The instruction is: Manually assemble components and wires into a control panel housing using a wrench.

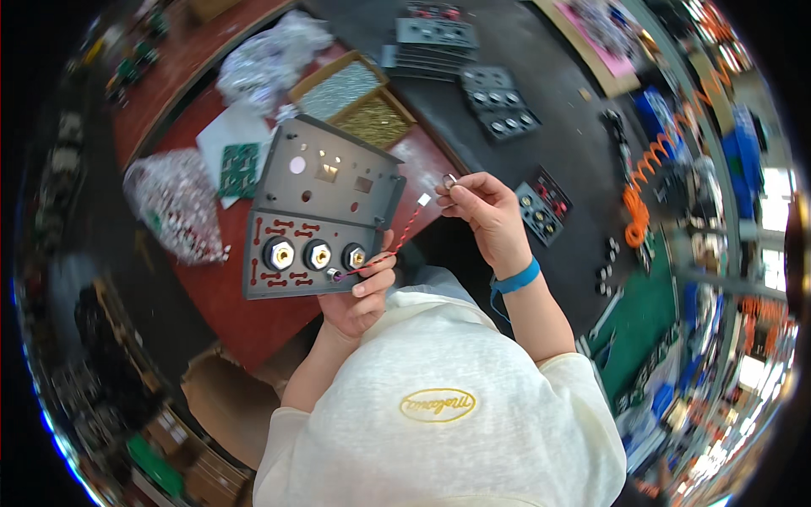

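My left hand (363,300) is closed on the lower right edge of a grey metal enclosure panel (329,160), held tilted in front of me. Along its lower half sit three black-rimmed round fittings with brass centres (318,254), among small red bone-shaped marks. A small silver round part (334,275) is by my left fingers at the panel's edge. From it a twisted red wire (407,234) runs up to a white connector (423,200). Just beside that connector, my right hand (486,211) pinches a small metal ring (449,181) between thumb and fingers.
Open cartons of silver and gold small parts (376,118) stand behind the panel. To the left lie a bag of small parts (177,203) and a green circuit board (240,169). Stacked grey panels (435,46) are at the back; an orange coiled hose (638,215) hangs right.
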`<move>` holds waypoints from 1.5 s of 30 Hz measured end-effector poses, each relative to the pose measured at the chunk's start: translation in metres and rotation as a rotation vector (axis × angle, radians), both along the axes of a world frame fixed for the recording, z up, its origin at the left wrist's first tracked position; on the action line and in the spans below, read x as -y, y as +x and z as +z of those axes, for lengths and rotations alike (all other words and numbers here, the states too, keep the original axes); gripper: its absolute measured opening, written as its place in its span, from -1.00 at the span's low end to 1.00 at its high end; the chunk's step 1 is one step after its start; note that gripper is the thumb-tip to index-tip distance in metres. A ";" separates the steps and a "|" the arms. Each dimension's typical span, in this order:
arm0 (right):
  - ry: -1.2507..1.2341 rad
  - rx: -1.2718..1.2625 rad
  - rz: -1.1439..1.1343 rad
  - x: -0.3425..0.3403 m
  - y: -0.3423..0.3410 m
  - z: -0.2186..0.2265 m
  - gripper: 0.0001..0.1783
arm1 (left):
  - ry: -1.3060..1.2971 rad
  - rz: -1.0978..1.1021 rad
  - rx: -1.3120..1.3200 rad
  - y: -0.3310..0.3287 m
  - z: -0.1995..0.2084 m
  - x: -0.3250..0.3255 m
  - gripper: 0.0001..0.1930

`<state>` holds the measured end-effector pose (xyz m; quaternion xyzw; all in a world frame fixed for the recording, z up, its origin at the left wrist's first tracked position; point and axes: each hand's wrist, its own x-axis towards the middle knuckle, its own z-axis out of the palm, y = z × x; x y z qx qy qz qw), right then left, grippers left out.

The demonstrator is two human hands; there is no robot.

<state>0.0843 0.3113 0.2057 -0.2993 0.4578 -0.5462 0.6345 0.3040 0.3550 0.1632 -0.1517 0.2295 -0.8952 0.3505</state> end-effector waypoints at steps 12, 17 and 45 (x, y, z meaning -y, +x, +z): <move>0.034 0.381 -0.094 -0.067 -0.039 -0.016 -0.76 | 0.017 -0.322 0.047 -0.033 0.003 -0.001 -0.21; 0.073 0.439 -0.073 -0.076 -0.042 -0.020 -0.61 | 0.011 -0.375 0.061 -0.037 0.003 -0.003 -0.22; -0.227 -0.284 -0.016 -0.093 -0.005 -0.009 -0.70 | 0.003 -0.368 0.158 -0.068 -0.035 -0.013 -0.53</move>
